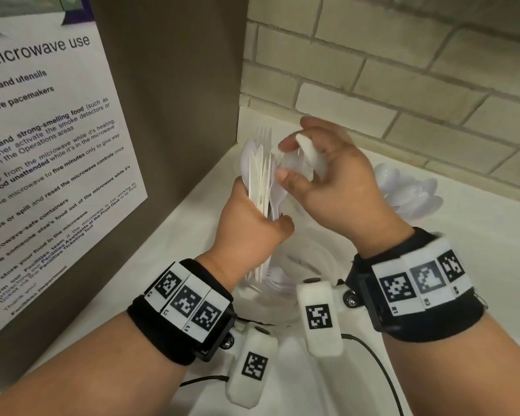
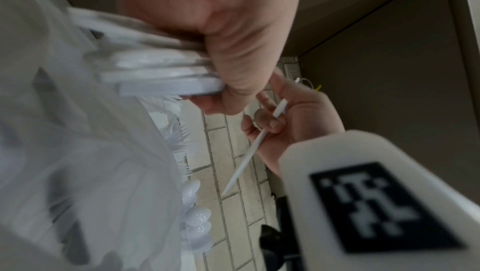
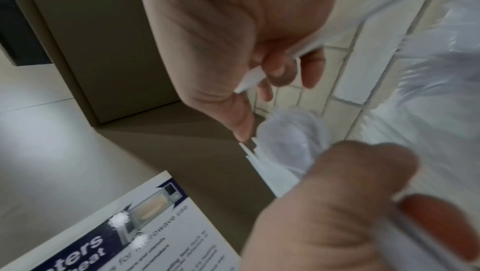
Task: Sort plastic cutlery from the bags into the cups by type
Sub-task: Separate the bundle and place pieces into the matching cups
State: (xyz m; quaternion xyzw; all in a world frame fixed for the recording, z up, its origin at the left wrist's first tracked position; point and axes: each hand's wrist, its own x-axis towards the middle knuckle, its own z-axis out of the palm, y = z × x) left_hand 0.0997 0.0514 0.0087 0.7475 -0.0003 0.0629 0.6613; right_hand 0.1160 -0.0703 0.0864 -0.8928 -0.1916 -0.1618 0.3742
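My left hand grips an upright bundle of white plastic cutlery by its handles; spoon bowls and flat blades show at the top. The left wrist view shows those handles packed in its fist. My right hand is right beside the bundle top and pinches a single white piece; in the left wrist view it is a slim white stick. I cannot tell its type. A cup of white spoons stands to the right, by the wall. Fork tines poke up behind the bundle.
Under my hands lies clear plastic with more white cutlery in it. A brown cabinet side with a microwave notice closes off the left. A brick wall stands behind the white counter.
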